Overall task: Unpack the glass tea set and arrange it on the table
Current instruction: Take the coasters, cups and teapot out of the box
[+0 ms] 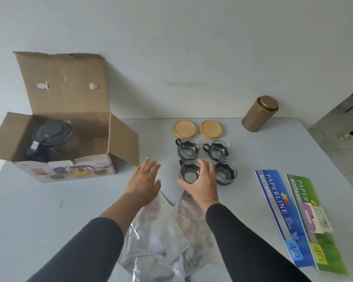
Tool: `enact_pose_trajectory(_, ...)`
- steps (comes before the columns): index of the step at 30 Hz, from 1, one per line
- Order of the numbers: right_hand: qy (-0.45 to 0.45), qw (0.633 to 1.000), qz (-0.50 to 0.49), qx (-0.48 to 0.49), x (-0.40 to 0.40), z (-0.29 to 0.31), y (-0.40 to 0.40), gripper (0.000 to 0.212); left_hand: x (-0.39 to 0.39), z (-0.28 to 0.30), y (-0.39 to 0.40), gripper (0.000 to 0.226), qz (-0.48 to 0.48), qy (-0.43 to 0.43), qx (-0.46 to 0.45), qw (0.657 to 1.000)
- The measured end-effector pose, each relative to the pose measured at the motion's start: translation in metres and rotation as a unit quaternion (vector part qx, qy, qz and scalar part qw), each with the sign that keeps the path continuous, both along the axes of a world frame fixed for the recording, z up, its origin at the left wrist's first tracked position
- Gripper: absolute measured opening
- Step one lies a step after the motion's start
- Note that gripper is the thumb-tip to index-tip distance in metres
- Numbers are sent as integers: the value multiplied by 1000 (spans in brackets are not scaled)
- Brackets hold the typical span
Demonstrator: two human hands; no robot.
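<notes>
An open cardboard box (pixel 86 139) stands at the left with a glass teapot (pixel 51 139) with a dark lid inside it. Several glass cups with black holders stand in a square on the table; my right hand (pixel 202 182) is wrapped around the near-left cup (pixel 189 173). The near-right cup (pixel 225 173) stands beside it, and the two far cups (pixel 188 147) (pixel 219 149) are behind. Two round wooden coasters (pixel 184 129) (pixel 210 129) lie beyond the cups. My left hand (pixel 145 180) hovers flat with spread fingers between the box and the cups, holding nothing.
Crumpled clear plastic wrapping (pixel 161 237) lies on the table between my forearms. A gold cylindrical tin (pixel 260 113) stands at the back right. Two long receipt books, blue (pixel 279 210) and green (pixel 314 220), lie at the right. The wall runs right behind the table.
</notes>
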State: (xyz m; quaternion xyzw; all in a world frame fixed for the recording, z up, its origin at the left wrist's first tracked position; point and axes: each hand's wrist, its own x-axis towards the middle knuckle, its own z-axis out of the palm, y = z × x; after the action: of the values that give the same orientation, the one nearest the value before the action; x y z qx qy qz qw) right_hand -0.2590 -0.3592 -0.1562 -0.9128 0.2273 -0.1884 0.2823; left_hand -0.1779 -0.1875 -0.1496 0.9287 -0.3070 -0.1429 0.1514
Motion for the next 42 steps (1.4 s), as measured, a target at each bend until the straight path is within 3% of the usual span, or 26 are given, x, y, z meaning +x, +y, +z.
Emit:
enact_pose_trajectory(6, -4, 999, 31, 19, -4, -20, -16, 89, -12, -24, -7, 64, 52, 63, 88, 993)
enact_pose_trajectory(12, 7, 998, 45, 37, 3, -24, -20, 90, -13, -27, -10, 61, 57, 61, 85, 993)
enact_pose_trajectory(18, -2, 998, 68, -4, 2, -16, -21, 83, -10, -9, -11, 56, 52, 63, 53, 995)
enact_pose_trajectory(24, -87, 993, 62, -52, 32, 23, 1, 53, 11, 40, 7, 46, 44, -7, -15, 999)
enact_pose_trajectory(30, -151, 980, 103, -75, 85, 65, 65, 36, 55, 88, 66, 27, 85, -126, 9, 988)
enact_pose_trajectory(36, -106, 978, 176, -26, 132, 88, 174, 32, 106, 105, 168, 39, 183, -136, 9, 974)
enact_pose_trajectory(39, 0, 981, 191, 8, 144, 94, 236, 26, 123, 100, 216, 39, 243, -108, -1, 964)
enact_pose_trajectory(42, 90, 981, 163, 53, 161, 92, 287, 27, 136, 93, 250, 38, 241, -73, -7, 968)
